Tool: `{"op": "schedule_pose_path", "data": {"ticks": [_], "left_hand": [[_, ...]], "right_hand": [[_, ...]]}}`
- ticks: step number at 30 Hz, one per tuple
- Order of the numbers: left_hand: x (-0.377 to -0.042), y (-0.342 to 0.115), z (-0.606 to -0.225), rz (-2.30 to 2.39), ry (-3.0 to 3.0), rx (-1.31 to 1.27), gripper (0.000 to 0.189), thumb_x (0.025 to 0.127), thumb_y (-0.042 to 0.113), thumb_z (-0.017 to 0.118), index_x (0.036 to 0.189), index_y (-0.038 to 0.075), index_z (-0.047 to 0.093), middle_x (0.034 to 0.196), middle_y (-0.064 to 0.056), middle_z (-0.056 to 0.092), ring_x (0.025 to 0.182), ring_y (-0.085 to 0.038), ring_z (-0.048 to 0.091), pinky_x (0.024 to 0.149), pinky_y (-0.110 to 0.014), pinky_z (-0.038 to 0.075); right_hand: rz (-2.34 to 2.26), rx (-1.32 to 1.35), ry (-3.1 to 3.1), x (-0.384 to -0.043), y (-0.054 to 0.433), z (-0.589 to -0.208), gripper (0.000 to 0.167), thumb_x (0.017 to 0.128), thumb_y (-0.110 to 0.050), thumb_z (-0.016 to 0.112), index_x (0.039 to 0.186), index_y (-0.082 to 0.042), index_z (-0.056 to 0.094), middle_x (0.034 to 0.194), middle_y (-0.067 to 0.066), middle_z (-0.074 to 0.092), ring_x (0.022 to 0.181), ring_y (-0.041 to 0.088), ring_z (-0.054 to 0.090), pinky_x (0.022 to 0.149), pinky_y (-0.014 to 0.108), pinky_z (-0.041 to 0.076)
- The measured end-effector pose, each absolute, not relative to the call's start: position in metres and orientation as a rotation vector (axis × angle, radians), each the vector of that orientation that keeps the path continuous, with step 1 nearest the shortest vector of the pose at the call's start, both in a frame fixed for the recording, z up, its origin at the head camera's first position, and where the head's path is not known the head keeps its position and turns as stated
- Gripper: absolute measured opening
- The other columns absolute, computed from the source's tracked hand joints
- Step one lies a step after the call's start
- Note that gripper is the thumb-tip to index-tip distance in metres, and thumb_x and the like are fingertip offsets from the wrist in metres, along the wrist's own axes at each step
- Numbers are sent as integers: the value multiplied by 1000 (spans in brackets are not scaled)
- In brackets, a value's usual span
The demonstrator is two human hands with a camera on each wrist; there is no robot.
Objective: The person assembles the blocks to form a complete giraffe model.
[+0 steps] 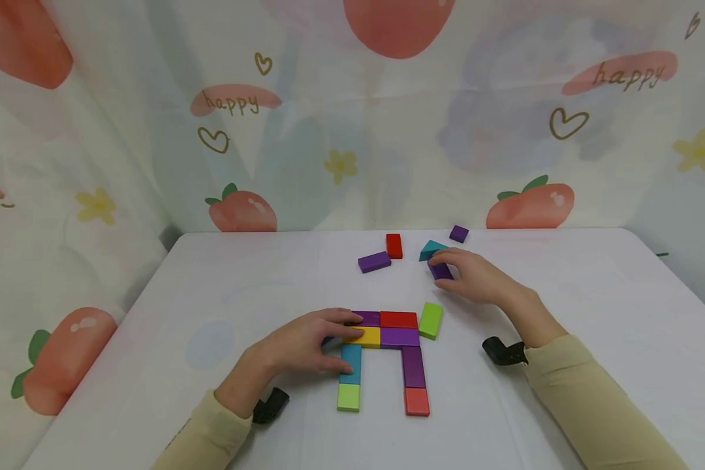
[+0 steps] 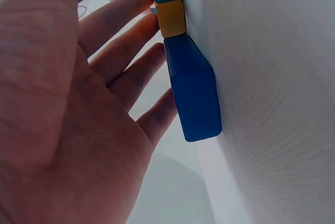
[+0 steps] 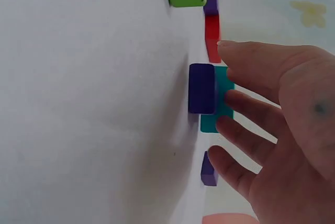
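My left hand (image 1: 308, 339) rests on a flat arrangement of coloured blocks, fingers extended. Its fingertips lie over a purple block (image 1: 367, 318), a yellow block (image 1: 370, 337) and a light blue block (image 1: 351, 356). In the left wrist view, a dark blue block (image 2: 196, 93) sits beside the fingers. My right hand (image 1: 476, 277) hovers at a loose purple block (image 1: 440, 270), thumb and fingers spread around it. Behind that block, in the right wrist view, is a teal triangular block (image 3: 225, 85); the fingers partly cover it.
A red block (image 1: 394, 246), a purple block (image 1: 375, 262) and a small purple block (image 1: 459, 234) lie near the table's far edge. A green block (image 1: 431, 320) is tilted beside the arrangement, whose legs end in a light green block (image 1: 348, 397) and a red block (image 1: 417, 401).
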State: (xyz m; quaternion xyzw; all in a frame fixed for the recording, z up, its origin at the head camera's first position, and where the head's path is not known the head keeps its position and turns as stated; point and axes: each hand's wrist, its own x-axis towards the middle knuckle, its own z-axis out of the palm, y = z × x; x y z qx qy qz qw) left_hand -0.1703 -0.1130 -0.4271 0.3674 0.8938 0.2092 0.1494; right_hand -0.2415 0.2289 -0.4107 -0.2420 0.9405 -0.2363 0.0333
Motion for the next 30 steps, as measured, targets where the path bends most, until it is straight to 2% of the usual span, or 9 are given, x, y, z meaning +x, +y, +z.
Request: {"op": "schedule_pose_path", "data": {"ticks": [10,20,30], "left_hand": [[-171,-112,-425,598,2562,1050,63,87,38,81,143,21,60,153,6,46,143,-17,36,111,-37,40],[-171,-113,-426,616,2554,1055,61,87,36,81,142,18,61,152,4,47,143,-19,36,110,-38,41],[-170,-113,-426,620,2557,1048,62,87,37,81,143,19,61,152,5,47,143,-18,37,111,-38,40]], "right_hand": [[-650,-649,2893,-240,231,-417,48,94,-16,71,136,4,59,139,29,47,130,49,40,106,64,38],[-709,-683,2847,-225,226,-421,47,95,-12,69,138,4,58,137,29,45,128,46,43,104,60,43],[-712,-739,2846,-217,225,-419,40,97,-12,68,133,2,62,133,26,49,124,44,47,103,58,44]]}}
